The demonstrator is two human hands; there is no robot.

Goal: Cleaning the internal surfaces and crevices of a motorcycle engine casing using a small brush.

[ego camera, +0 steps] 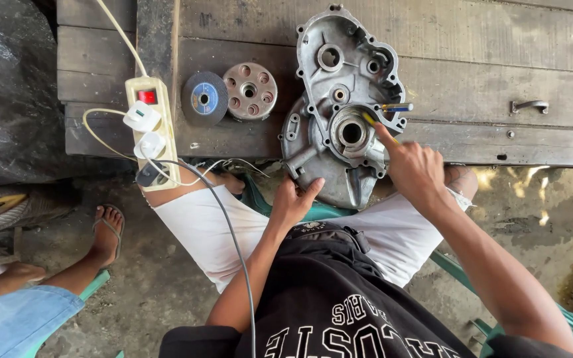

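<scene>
A: Where does the casing (339, 113) sit?

B: It leans against the near edge of the wooden surface (485, 73), its lower end down on the person's lap, open side facing the camera. That tilt seems to put the round bore in plain sight and in reach.

A: And the hands?

B: The left hand (293, 202) is closed on the casing's lower edge, thumb over the rim, apparently to steady it. The right hand (416, 169) pinches a thin yellow tool (374, 124) between the fingers, its tip at the rim of the bore. A blue-and-yellow handle (398, 107) pokes out at the casing's right side; what it belongs to, I cannot tell.

A: What else lies about?

B: Left of the casing, lying on the surface, a dark grinding disc (204, 98) with a blue label and just beside it a round metal plate (250, 91) with holes. Further left a power strip (150, 129) hangs over the near edge with plugs in it, a grey cable (233, 232) running down across the person's white shorts.

A: Anyone nearby?

B: A sandalled foot (106, 232) at the left, on the floor, well apart from the work.
</scene>
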